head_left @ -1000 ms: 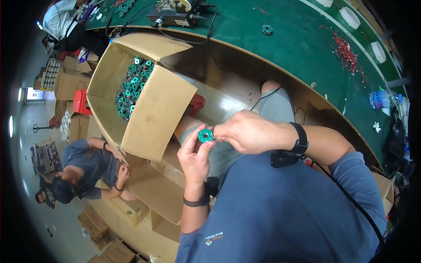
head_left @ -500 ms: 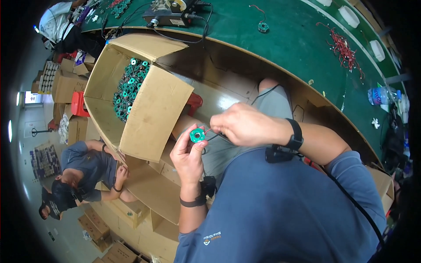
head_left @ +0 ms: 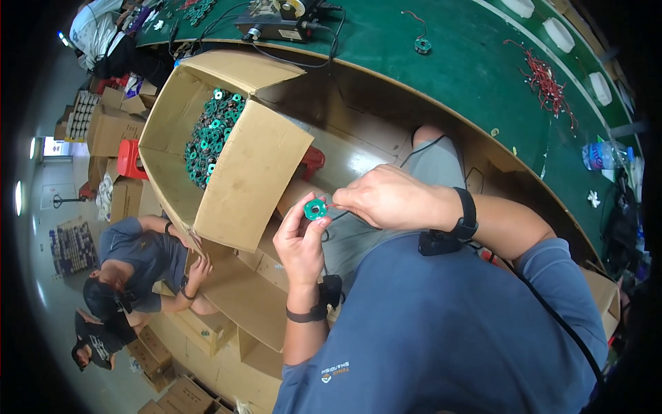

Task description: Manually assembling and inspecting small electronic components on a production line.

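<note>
1. One green ring-shaped part (head_left: 309, 210), located above the person's lap, just left of the right hand; centre hole visible.
2. One left hand (head_left: 301, 245), raised; thumb and fingers closed on the rim of the green part, with only its thickness between them. Dark band at the wrist.
3. One right hand (head_left: 398, 199), back upward; fingers pinched together on a thin red wire (head_left: 332, 205), which runs between them and the green part. Dark band at the wrist.
4. One cardboard box (head_left: 165, 117), tilted, flaps open, beyond the left hand; contains a heap of green and dark parts (head_left: 214, 134).
5. One green-topped bench (head_left: 455, 90), ahead and to the right, bearing:
 a. one black machine (head_left: 272, 26) with cords;
 b. one round part (head_left: 422, 46) with a red wire attached;
 c. one tangled bundle of red wires (head_left: 549, 86);
 d. one clear bottle (head_left: 601, 156) with a blue label, lying near the right edge.
6. One seated co-worker (head_left: 141, 255) in a dark shirt and cap, at left, one hand at the box's edge.
</note>
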